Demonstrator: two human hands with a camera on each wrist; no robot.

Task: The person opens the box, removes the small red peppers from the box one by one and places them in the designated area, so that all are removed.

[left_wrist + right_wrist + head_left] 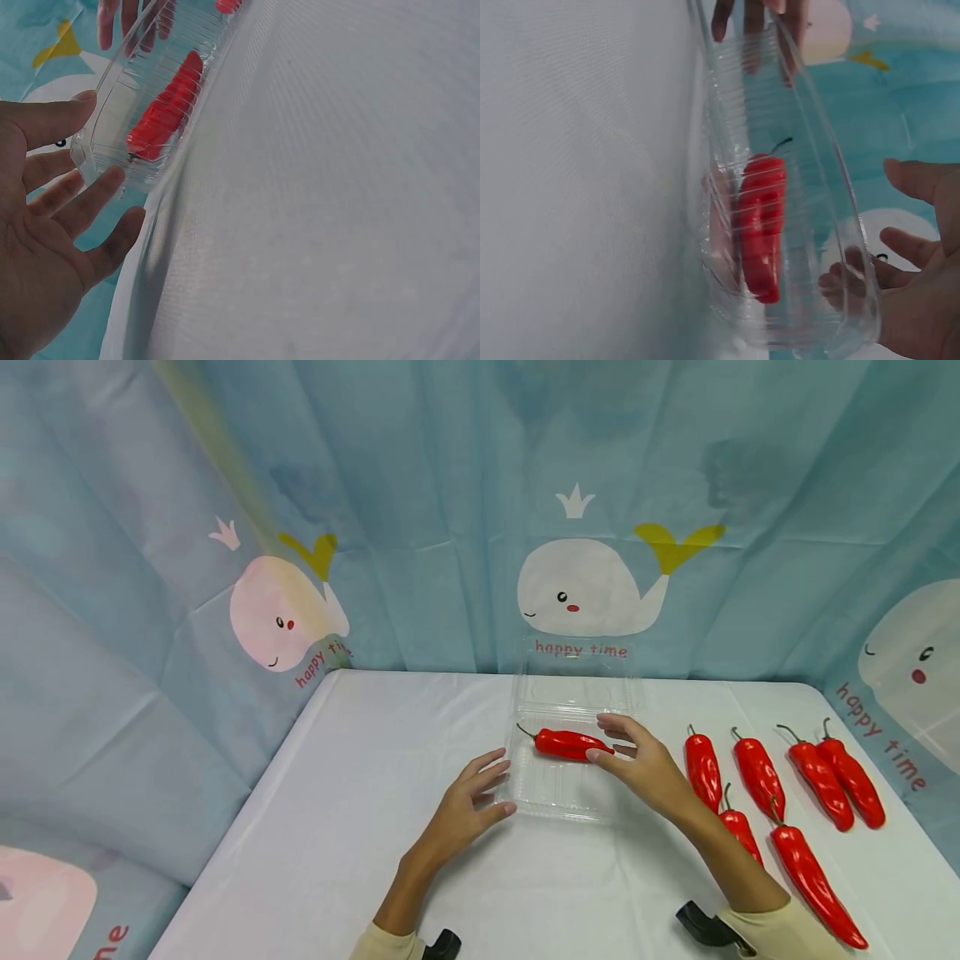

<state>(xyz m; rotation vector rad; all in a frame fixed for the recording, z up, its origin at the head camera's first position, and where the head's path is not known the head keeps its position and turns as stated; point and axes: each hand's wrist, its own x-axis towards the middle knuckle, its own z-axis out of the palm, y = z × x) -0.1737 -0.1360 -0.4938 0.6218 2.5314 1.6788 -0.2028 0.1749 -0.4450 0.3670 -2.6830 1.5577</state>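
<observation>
One red chili pepper (564, 745) with a thin dark stem lies crosswise in a clear plastic clamshell box (551, 810), its stem end to the left. My left hand (463, 814) is beside the box's left side, fingers spread and holding nothing; the left wrist view shows the fingertips (112, 177) right at the box's end wall. Over the right side of the box, my right hand (651, 772) overlaps the pepper's tip in the head view. From the right wrist, its thumb and fingers (904, 247) appear spread apart, away from the pepper, some seen through the clear wall.
The box's transparent lid (576, 692) stands folded open at the back, near the whale-print curtain (450, 527). Several more red peppers (759, 770) lie on the white table (300, 860) at the right, some partly behind my right forearm.
</observation>
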